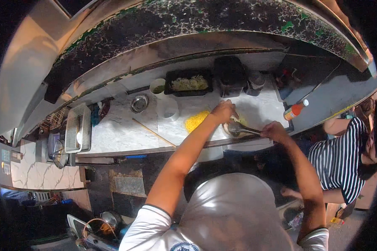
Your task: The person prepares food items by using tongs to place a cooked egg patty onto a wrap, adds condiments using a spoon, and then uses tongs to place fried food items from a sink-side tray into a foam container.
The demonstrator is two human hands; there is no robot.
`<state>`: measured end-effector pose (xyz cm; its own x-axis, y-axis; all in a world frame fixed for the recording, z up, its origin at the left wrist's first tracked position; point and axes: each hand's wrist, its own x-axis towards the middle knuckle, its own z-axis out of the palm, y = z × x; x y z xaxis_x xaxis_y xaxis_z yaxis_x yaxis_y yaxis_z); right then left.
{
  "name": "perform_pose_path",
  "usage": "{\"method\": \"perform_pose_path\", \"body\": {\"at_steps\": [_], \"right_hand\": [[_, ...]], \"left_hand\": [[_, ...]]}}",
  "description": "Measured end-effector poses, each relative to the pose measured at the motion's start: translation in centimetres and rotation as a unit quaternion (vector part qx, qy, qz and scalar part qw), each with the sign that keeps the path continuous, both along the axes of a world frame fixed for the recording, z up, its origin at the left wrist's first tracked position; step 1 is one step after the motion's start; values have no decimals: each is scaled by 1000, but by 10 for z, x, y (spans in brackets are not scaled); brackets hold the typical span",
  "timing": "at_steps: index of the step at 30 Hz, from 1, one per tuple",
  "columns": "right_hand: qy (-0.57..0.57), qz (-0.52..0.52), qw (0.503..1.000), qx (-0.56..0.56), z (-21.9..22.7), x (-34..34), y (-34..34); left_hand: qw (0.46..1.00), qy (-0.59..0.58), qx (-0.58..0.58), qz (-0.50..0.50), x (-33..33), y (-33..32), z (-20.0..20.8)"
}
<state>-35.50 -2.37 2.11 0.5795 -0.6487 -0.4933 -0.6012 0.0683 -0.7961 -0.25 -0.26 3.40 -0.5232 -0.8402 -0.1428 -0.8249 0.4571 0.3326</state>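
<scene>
My right hand (274, 131) is closed round the handle of a dark long-handled ladle (238, 128). Its head rests over or in a pale round dish (228, 130), which it partly hides. Just above that dish is my left hand (224, 112), fingers curled together and pointing down to the right; whatever they hold is hidden. Light-coloured food (240, 120) shows in part by the fingertips. To the left of the dish, and partly behind my left forearm, lies a heap of yellow shredded or noodle-like food (196, 121).
Along the back stand a black tray (167, 89) of pale shreds, a white tub (158, 85) and dark containers (230, 73). A metal bowl (139, 103), clear tub (167, 108), wooden stick (153, 131), basket (73, 125) and orange-red bottle (295, 109) share the counter. A person in stripes (337, 157) is at right.
</scene>
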Motion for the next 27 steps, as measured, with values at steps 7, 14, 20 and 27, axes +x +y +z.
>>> {"method": "perform_pose_path", "body": {"at_steps": [7,14,20,27], "right_hand": [[-23,11,998,55,28,-22,1],[-12,-9,995,102,27,-21,1],[-9,6,997,81,29,-25,-10],[-12,-48,988,147,25,-47,-11]], "left_hand": [[995,17,77,59,-13,8,-15],[997,50,-52,2,-4,18,-30],[998,30,-15,58,7,30,-22],[989,99,27,109,-20,50,-17]]}}
